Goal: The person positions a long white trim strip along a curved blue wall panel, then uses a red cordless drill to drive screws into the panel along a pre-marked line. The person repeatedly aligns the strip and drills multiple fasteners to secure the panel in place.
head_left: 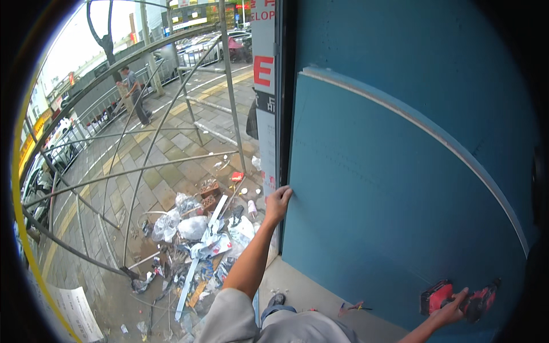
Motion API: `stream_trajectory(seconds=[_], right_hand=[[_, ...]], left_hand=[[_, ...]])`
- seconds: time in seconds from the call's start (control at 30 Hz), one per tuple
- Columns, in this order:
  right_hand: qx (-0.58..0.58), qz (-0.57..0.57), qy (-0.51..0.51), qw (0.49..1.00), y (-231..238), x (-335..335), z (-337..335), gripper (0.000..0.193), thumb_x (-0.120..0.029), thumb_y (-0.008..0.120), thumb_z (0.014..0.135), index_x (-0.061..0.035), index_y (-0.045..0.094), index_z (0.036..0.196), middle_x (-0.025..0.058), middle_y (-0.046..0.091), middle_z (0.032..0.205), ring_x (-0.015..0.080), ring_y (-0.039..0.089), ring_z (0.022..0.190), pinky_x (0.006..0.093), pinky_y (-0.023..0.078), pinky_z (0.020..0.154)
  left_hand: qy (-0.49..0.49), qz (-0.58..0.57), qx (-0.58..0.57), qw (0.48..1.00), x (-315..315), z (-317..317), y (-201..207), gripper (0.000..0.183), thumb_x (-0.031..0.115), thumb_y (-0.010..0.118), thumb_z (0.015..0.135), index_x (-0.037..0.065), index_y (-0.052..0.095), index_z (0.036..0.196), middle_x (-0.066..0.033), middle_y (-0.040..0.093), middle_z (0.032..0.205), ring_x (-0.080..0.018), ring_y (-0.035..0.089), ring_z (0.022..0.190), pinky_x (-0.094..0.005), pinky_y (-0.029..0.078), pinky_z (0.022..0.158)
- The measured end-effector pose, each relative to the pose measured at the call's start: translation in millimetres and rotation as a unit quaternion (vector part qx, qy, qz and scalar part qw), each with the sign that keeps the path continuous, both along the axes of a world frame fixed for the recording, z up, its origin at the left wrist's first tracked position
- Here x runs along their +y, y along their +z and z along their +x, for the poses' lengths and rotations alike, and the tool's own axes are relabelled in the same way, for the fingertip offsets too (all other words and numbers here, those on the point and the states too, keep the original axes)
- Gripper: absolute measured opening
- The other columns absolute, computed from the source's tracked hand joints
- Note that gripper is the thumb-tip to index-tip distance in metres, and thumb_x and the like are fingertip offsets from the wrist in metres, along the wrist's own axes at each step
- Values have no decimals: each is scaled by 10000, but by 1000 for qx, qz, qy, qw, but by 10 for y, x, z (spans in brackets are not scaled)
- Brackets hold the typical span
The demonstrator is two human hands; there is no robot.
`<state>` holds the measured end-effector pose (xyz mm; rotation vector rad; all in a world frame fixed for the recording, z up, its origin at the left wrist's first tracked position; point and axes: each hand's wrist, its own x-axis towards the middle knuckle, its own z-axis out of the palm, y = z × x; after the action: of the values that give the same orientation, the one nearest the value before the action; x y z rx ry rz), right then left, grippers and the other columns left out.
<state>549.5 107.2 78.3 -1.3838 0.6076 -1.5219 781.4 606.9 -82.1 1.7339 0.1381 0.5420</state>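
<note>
A large blue-green board (389,183) stands upright against a taller panel of the same colour. My left hand (279,201) is closed around the board's left edge, about halfway down, beside the dark door frame (285,114). At the lower right, my right hand (449,310) grips a red and black cordless drill (483,300) by its handle. The drill is in front of the board's lower part and points away to the right. Its tip is too dark to make out clearly.
Metal scaffolding (231,97) stands on the paved ground at left. Rubbish bags (193,227), bricks (210,190) and strips lie in a heap beside the doorway. Small tools (355,307) lie on the floor near my shoe (277,300). A person (134,94) walks beyond the scaffolding.
</note>
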Motion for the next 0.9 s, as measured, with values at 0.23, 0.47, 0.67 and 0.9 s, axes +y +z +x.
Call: stream_trajectory(seconds=[0.23,0.47,0.67,0.9], right_hand=[[86,-18,-68,994,-32,556,423,361,-274,725,854,57,632,965,50,596,823,133,523,691,279,437,627],[108,-157,-104,976,-37,746,802,514,-211,719,853,82,511,1220,166,623,1138,220,633,968,333,501,844],[97,-215,-84,968,-251,324,987,492,-216,724,848,78,529,1190,171,633,1108,224,635,967,329,502,832],[129,-151,-72,977,-153,536,977,467,-233,738,840,60,566,1160,128,642,1105,181,624,947,307,497,807]], left_hand=[[-57,138,53,987,303,-34,255,322,286,620,903,21,665,1081,-210,681,912,-276,690,878,-352,511,760],[-59,35,-232,970,223,-35,1968,330,152,618,915,39,596,1224,-152,559,658,-114,497,582,-253,451,593],[-90,-2,-240,967,226,89,2454,323,145,619,918,42,601,1224,-151,707,923,-69,622,852,-242,490,751],[-97,-52,-300,948,215,255,2323,325,152,645,899,2,617,1186,-198,696,899,-150,672,798,-262,506,721]])
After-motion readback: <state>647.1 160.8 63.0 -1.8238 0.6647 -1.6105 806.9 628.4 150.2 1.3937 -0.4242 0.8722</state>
